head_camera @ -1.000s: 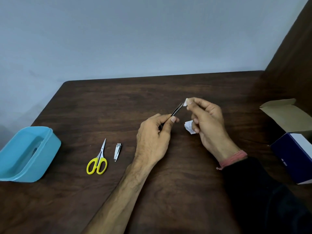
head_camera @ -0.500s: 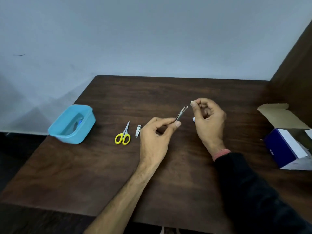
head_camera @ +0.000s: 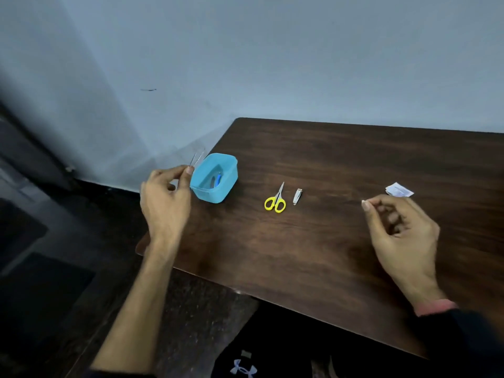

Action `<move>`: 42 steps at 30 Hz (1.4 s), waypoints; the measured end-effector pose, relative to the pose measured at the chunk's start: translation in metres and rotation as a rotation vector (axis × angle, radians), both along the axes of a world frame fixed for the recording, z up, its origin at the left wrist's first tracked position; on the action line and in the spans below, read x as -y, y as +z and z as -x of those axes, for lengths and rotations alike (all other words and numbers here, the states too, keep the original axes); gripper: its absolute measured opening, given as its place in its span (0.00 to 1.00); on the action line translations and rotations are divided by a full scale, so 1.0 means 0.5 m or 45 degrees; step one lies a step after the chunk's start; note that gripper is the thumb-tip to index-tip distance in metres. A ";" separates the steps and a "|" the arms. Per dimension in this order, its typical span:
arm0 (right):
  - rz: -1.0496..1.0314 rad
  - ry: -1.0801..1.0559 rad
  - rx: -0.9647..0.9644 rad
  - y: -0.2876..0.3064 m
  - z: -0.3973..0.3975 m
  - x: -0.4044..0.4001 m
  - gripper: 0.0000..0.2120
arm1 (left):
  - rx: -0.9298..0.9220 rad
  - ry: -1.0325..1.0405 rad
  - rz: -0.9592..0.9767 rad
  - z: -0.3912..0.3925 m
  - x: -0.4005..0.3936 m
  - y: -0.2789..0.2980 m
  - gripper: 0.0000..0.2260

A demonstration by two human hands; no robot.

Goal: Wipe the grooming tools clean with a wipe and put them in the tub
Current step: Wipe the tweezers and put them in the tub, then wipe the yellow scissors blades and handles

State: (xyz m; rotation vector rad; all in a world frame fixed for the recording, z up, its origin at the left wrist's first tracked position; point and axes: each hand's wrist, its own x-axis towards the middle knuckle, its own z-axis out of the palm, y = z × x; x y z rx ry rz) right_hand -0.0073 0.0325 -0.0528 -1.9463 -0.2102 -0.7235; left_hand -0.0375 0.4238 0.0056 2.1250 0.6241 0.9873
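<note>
Left hand (head_camera: 166,203): pinching blurred tweezers (head_camera: 197,158) just beside the tub's left rim.
Right hand (head_camera: 401,230): curling loosely, holding nothing visible.
Tub (head_camera: 227,184): blue, sitting at the table's (head_camera: 354,165) left corner.
Scissors (head_camera: 275,200), clipper (head_camera: 297,196), wipe (head_camera: 398,190): lying on table.
Logo (head_camera: 244,369): showing white on dark clothing; no lettering legible.

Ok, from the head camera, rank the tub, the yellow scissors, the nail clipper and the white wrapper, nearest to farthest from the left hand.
1. Tub, right beside the left hand, at the table's left edge.
2. Yellow scissors, mid-table.
3. Nail clipper, just right of the scissors.
4. White wrapper, far right, by the right hand.
</note>
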 end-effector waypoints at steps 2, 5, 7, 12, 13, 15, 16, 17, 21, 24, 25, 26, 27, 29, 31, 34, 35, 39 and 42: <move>-0.021 -0.004 -0.005 0.000 0.003 -0.009 0.01 | -0.153 0.012 -0.155 -0.019 -0.032 0.012 0.11; -0.094 0.022 -0.039 -0.002 0.016 -0.040 0.01 | -0.321 0.039 -0.265 -0.057 -0.047 0.019 0.11; -0.129 0.068 -0.057 -0.004 0.027 -0.072 0.02 | -0.472 0.085 -0.243 -0.083 -0.049 0.019 0.13; -0.117 0.187 -0.085 -0.006 0.045 -0.131 0.03 | -0.800 0.133 -0.259 -0.130 -0.026 0.021 0.11; -0.093 0.199 -0.087 -0.006 0.046 -0.134 0.03 | -0.843 0.140 -0.270 -0.137 -0.022 0.022 0.11; -0.074 0.191 -0.096 -0.010 0.044 -0.131 0.03 | -0.938 0.156 -0.275 -0.152 -0.021 0.022 0.17; -0.088 0.179 -0.106 -0.012 0.040 -0.129 0.04 | -0.978 0.157 -0.276 -0.160 -0.024 0.020 0.21; -0.107 0.166 -0.118 -0.014 0.037 -0.125 0.04 | -1.010 0.154 -0.282 -0.167 -0.024 0.020 0.24; -0.124 0.173 -0.137 -0.017 0.032 -0.124 0.04 | -1.151 0.120 -0.366 -0.191 -0.022 0.022 0.30; -0.092 0.183 -0.150 -0.017 0.033 -0.127 0.05 | -1.223 0.067 -0.423 -0.202 -0.013 0.017 0.28; -0.092 0.180 -0.155 -0.018 0.033 -0.127 0.05 | -1.248 0.057 -0.446 -0.204 -0.010 0.016 0.27; -0.095 0.177 -0.160 -0.018 0.033 -0.129 0.05 | -1.269 0.056 -0.465 -0.206 -0.010 0.016 0.26; -0.096 0.172 -0.164 -0.018 0.033 -0.126 0.06 | -1.286 0.057 -0.479 -0.208 -0.009 0.016 0.26; -0.108 0.176 -0.167 -0.017 0.032 -0.129 0.06 | -1.298 0.093 -0.509 -0.201 -0.012 0.022 0.26; -0.110 0.163 -0.173 -0.018 0.029 -0.127 0.05 | -1.207 0.145 -0.550 -0.185 -0.003 0.028 0.22; -0.126 0.143 -0.186 -0.020 0.024 -0.124 0.05 | -0.867 0.171 -0.577 -0.147 0.022 0.028 0.12; -0.130 0.142 -0.192 -0.021 0.023 -0.123 0.05 | -0.745 0.157 -0.578 -0.134 0.033 0.023 0.11; -0.162 0.144 -0.238 -0.026 0.016 -0.124 0.05 | -0.261 -0.015 -0.560 -0.082 0.113 0.001 0.09; -0.186 0.132 -0.281 -0.029 0.011 -0.122 0.05 | -0.199 -0.292 -0.501 -0.070 0.198 -0.034 0.07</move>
